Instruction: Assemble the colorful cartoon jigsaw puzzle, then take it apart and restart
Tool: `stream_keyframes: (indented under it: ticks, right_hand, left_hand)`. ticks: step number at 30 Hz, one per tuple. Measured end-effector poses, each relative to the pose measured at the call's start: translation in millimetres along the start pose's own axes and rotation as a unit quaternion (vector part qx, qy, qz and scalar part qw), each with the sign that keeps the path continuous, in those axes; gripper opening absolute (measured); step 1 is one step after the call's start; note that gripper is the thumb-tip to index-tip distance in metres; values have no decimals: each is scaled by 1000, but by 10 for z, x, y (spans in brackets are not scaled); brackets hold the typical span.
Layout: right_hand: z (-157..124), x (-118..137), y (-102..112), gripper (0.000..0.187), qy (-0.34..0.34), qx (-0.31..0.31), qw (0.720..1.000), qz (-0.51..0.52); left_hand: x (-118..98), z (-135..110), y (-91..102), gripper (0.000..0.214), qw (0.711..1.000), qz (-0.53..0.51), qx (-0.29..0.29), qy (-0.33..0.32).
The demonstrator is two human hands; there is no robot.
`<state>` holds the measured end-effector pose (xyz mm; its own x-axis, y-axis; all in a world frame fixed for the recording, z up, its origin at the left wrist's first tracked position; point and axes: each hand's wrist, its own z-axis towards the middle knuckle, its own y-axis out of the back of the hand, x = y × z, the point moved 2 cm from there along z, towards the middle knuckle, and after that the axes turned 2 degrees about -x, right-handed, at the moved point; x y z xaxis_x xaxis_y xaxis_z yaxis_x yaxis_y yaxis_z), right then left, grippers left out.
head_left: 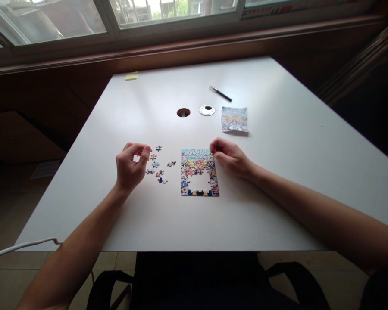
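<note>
A small jigsaw puzzle (185,172) with a colourful cartoon picture lies on the white table, with a pale gap in its lower middle. Loose puzzle pieces (155,164) are scattered to its left. My left hand (132,165) is above the left side of these pieces, thumb and forefinger pinched together; anything between the tips is too small to make out. At the puzzle's upper right edge rests my right hand (229,157), its fingers curled closed. What the right fingertips hold, if anything, is hidden.
Behind the puzzle lie a printed packet (234,119), a black pen (220,93) and a round metal cover (207,110) beside a hole (183,113) in the tabletop. A yellow sticky note (131,76) is at the far left corner. A white cable (26,246) crosses the near left corner.
</note>
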<state>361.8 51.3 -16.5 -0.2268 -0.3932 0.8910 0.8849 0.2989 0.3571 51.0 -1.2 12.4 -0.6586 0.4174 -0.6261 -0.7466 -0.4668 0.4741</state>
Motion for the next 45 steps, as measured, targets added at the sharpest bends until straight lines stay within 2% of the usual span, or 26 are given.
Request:
stream_keyframes:
  ticks: [11, 19, 22, 26, 30, 41, 43, 45]
  right_hand:
    - [0, 24, 0, 10, 0, -1, 1000, -2]
    - [-4, 3, 4, 11, -6, -3, 1000, 9]
    - [-3, 5, 3, 10, -8, -2, 1000, 13]
    - [3, 7, 5, 10, -7, -3, 1000, 12]
    - [6, 8, 7, 10, -4, -3, 1000, 8]
    - [6, -24, 8, 10, 11, -2, 1000, -3]
    - [-4, -1, 3, 9, 28, 3, 999, -18]
    - [-27, 56, -17, 8, 79, 13, 995, -60]
  left_hand:
    - [36, 16, -2, 21, 1000, 20, 8, 0]
    - [27, 25, 0, 15, 997, 6, -14, 73]
    - [71, 36, 18, 17, 996, 53, -18, 70]
    - [155, 28, 1, 16, 979, 196, 44, 29]
    - [220, -8, -34, 19, 958, 263, 106, 37]
    - [219, -5, -42, 14, 952, 251, 171, 50]
    - [192, -20, -66, 13, 957, 229, 177, 39]
    - [89, -57, -116, 11, 965, 192, 176, 1]
